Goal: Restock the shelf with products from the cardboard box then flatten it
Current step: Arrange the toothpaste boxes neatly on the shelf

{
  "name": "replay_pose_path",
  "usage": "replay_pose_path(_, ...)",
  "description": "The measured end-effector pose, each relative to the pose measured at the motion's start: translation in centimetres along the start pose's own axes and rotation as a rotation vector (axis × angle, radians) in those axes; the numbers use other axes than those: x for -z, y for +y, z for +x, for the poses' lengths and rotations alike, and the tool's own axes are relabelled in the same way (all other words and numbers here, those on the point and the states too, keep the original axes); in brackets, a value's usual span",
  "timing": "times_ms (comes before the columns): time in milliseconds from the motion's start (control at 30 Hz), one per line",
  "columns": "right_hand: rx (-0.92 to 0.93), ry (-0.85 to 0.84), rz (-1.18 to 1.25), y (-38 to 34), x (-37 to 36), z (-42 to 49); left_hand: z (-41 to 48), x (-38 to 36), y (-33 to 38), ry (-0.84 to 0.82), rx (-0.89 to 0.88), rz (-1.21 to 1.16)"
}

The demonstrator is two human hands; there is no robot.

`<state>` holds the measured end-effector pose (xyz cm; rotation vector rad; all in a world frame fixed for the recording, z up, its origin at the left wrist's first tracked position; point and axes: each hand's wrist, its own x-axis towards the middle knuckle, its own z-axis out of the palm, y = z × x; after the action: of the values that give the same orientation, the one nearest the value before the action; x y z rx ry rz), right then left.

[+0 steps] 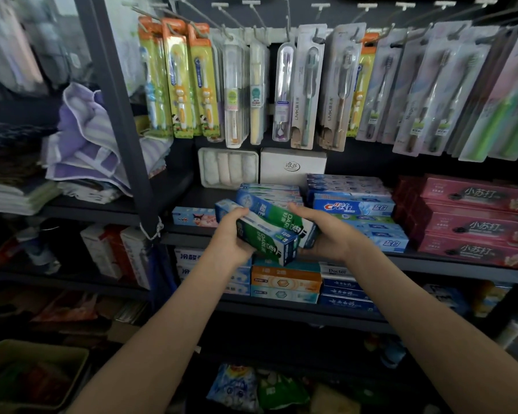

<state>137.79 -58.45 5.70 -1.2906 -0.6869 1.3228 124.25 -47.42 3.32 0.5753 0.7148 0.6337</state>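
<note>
In the head view, both forearms reach up to the middle shelf [431, 264] of a dark rack. The left hand [231, 234] grips the near box [266, 239], a green and white toothpaste carton, with its fingers curled round the left end. The right hand [323, 234] holds the far box [277, 213], a matching carton: its thumb lies over the top and its fingers wrap under the right end. Both cartons are tilted, side by side and touching, held just above the front of the shelf. Behind them lies a stack of similar cartons. Just to the right are the blue Crest boxes [353, 207], and past those the pink boxes [473, 222]. A small cartoon box [193, 216] lies to the left. At the back sit a white box [292, 165] and a tray [204, 167] of white rolls. Packed toothbrushes [281, 91] hang on hooks above. Folded towels [87, 144] are heaped on the rack to the left. On the next shelf down is an orange box [284, 280].
</note>
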Motion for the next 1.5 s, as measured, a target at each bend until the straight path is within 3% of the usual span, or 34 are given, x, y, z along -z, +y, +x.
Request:
replay_pose_path(200,0.126,-0.028,-0.142,0.3,-0.8,-0.5,-1.6,1.1,0.9,-0.033,0.017,0.051)
replay_pose_path(367,0.437,0.01,-1.08,-0.2,-1.5,-1.3,-2.8,1.7,1.2,-0.036,0.033,-0.024)
replay_pose_path(533,0.608,0.197,-1.509,0.4,-1.2,0.4,-3.1,1.8,1.3,-0.036,-0.038,-0.092)
replay_pose_path(600,0.654,0.353,-1.668,0.6,-1.2,0.8,-3.1,1.9,1.5,-0.051,-0.065,-0.059)
replay_pose_path(700,0.674,0.444,-1.827,1.0,-1.1,1.0,-3.4,2.1,1.7,-0.047,-0.098,0.049)
replay_pose_path(867,0.666,0.44,-1.842,1.7,-0.8,1.1,-2.7,3.3,2.2,0.071,-0.082,0.129)
replay_pose_path(1067,0.671,0.333,-1.698,2.3,-0.7,1.1,-1.8,4.2,2.1,0.039,-0.085,0.113)
replay_pose_path(1233,0.564,0.305,-1.625,2.1,-0.9,1.0,-1.3,3.9,2.2,0.069,-0.124,0.109)
replay_pose_path(1500,0.201,0.046,-0.957,1.4,-2.3,0.5,-0.4,3.6,1.8,0.048,-0.244,0.412)
